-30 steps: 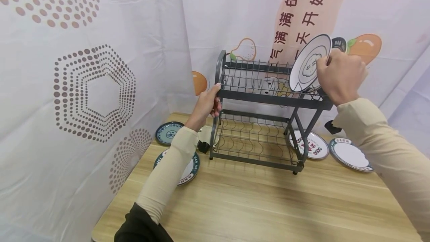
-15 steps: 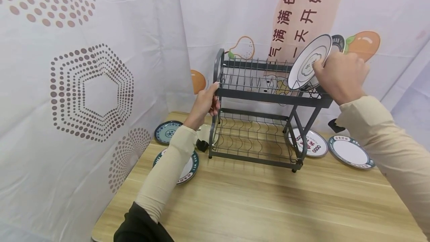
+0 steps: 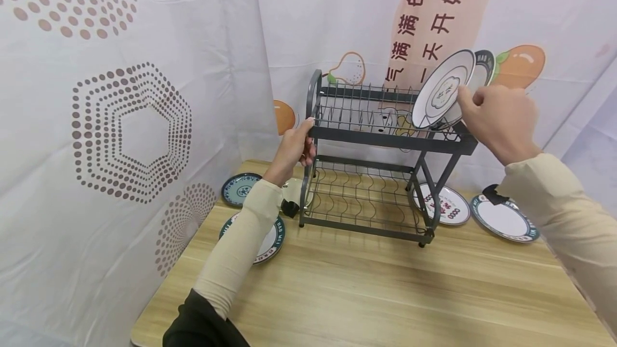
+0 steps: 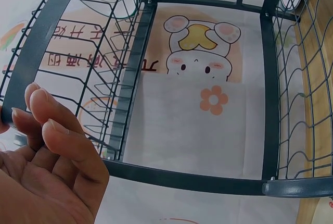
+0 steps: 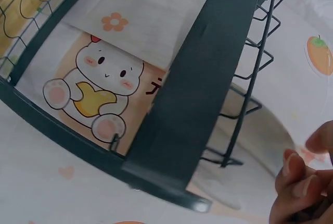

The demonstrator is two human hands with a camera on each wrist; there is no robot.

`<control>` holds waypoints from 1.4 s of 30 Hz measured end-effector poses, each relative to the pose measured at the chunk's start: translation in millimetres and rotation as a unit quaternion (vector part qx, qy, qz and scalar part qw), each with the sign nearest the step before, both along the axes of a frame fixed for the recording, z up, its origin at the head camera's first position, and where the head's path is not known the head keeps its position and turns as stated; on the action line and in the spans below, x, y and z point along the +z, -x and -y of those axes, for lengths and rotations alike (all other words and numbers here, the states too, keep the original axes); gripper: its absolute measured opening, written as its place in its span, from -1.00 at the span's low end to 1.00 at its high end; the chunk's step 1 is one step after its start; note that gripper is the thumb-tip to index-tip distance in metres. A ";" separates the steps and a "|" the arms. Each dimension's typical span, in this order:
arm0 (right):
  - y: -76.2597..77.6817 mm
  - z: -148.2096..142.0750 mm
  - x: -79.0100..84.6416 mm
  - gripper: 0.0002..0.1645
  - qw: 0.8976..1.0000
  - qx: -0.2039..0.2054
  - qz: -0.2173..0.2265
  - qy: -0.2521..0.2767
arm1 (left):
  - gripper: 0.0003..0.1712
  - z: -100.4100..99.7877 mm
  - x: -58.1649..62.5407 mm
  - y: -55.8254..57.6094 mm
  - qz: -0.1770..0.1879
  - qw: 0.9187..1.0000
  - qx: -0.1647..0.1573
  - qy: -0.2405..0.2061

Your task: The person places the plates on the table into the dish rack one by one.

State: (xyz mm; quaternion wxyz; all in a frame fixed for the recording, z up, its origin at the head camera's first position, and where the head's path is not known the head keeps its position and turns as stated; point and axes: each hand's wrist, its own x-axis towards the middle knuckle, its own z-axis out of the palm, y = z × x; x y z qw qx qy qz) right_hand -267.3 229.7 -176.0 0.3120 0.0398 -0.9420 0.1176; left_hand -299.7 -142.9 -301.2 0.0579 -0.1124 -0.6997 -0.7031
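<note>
A dark two-tier dish rack stands on the wooden table. My left hand holds the front left corner of its upper tier, thumb on the rail; the left wrist view shows the fingers bent beside that rail. Two plates lean in the upper tier's right end: a white plate with a dark rim and, behind it, a plate with a dark lettered band. Beside them is my right hand, its fingers loosely bent. In the right wrist view the thumb and fingers are apart, with no plate between them.
Left of the rack lie a blue patterned plate, a green-banded plate and a pale dish partly behind the left wrist. On the right are a red-patterned plate and another banded plate. Printed curtains hang behind.
My right hand has let go of the plate and shifted slightly right and down. Both plates stay leaning in the rack. The left hand keeps its hold on the corner.
</note>
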 end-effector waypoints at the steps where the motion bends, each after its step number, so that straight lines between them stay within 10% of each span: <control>1: -0.8 -3.0 -2.6 -0.20 1.000 0.003 -0.015 0.010 | -0.34 -0.4 -0.1 0.6 0.001 1.000 -0.001 -0.001; 9: -5.1 -30.1 -21.7 -0.33 0.994 0.014 -0.068 0.085 | -0.36 0.6 0.9 0.3 0.003 1.000 -0.001 -0.004; 42: -17.1 -174.3 -122.3 -0.24 0.962 -0.109 0.136 0.210 | -0.34 -1.5 0.8 1.4 -0.001 1.000 0.009 0.011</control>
